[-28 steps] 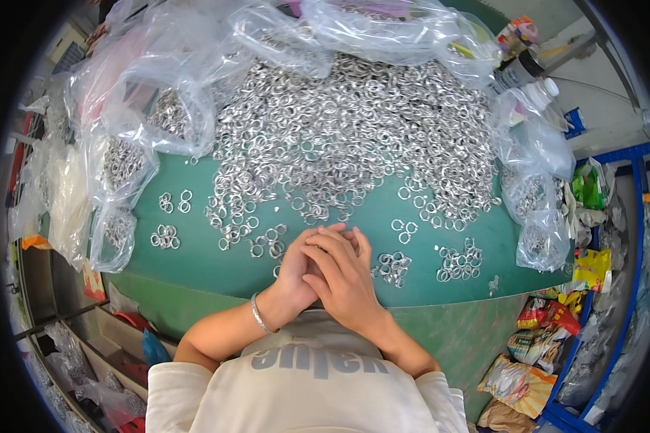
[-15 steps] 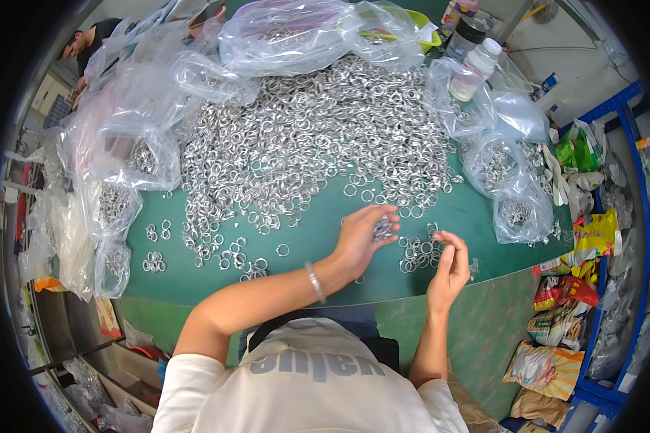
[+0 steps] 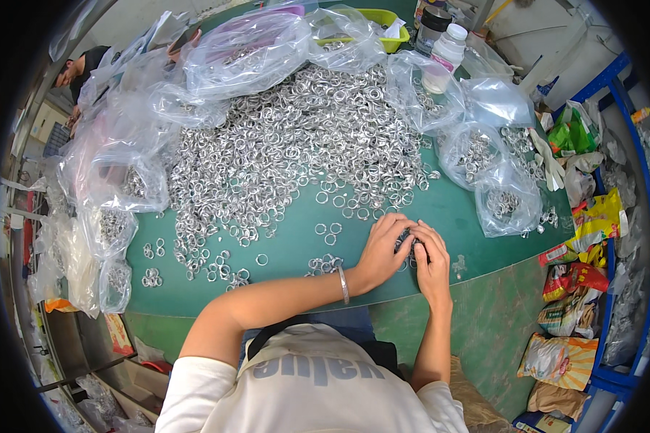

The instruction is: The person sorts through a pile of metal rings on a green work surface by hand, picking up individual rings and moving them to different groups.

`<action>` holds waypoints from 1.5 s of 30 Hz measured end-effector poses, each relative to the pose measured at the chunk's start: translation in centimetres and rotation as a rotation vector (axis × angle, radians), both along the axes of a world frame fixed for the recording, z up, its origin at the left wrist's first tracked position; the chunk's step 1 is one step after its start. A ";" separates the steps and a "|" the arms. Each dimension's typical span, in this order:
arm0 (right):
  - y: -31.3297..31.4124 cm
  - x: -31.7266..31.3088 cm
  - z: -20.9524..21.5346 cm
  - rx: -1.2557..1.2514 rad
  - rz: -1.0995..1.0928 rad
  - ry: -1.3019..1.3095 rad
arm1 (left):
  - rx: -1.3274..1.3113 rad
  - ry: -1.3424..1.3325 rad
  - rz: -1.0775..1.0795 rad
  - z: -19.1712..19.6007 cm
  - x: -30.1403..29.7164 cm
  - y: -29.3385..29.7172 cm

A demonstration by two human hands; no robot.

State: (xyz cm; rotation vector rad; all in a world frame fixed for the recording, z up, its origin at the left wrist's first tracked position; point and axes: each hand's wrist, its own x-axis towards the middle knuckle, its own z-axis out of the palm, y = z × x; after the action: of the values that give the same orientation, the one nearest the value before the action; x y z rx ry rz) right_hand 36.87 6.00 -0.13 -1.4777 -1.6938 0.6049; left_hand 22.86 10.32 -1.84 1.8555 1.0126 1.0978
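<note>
Covering ring cluster [image 3: 409,249]: left hand [image 3: 383,251], right hand [image 3: 432,265]; grip unclear.

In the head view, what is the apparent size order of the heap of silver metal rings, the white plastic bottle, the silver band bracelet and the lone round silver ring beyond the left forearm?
Largest to smallest:
1. Heap of rings
2. White bottle
3. Silver bracelet
4. Lone ring

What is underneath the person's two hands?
Silvery rings show in the gap between the left hand and right hand; anything else beneath them is covered, so I can't tell.
</note>
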 end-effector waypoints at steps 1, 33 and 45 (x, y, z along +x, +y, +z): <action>-0.1 0.1 -0.1 -0.013 0.007 0.035 | -0.001 0.036 0.002 0.2 0.0 -0.1; 0.1 -1.9 1.0 0.068 -0.002 -0.342 | 0.412 0.626 -0.381 0.7 -6.8 4.1; 1.1 -1.5 1.4 -0.024 -0.012 -0.443 | 0.593 0.905 -0.300 1.8 -11.7 6.0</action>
State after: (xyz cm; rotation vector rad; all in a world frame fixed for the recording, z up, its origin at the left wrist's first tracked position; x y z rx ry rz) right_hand 35.38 7.11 1.23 -1.7295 -2.0110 0.3029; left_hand 11.20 16.29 -0.05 3.0016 0.8476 0.3454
